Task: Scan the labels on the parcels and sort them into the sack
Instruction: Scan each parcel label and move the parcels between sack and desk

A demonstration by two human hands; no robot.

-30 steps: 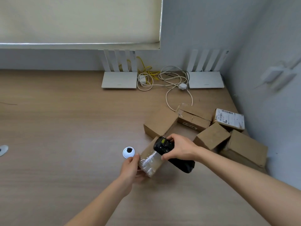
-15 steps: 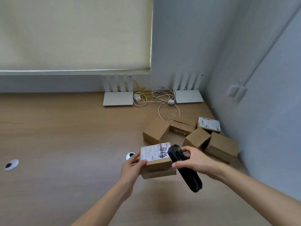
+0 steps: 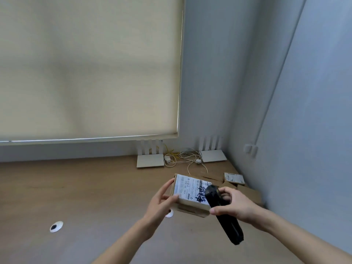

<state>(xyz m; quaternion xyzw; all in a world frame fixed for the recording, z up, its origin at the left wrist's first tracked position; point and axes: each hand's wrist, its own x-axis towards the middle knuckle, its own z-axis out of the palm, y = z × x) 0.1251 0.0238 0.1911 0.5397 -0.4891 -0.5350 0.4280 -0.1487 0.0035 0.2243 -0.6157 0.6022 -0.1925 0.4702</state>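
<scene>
Two hands busy: left hand [image 3: 162,200] holds parcel [image 3: 190,195] above surface [image 3: 85,187], label up; right hand [image 3: 231,205] grips scanner [image 3: 222,212] at parcel's 3 o'clock. Aim scanner squarely at barcode, parcel steady. Sack unseen.

Office-type room: wooden worktop [image 3: 76,187] below a roller blind [image 3: 85,69], two white routers [image 3: 150,161] (cables [image 3: 182,157] between) against its rear wall.

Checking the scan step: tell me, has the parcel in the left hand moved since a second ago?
Yes. The parcel has been lifted off the desk and turned label-up; earlier it lay right of the white desk grommet, which it now partly hides.
</scene>
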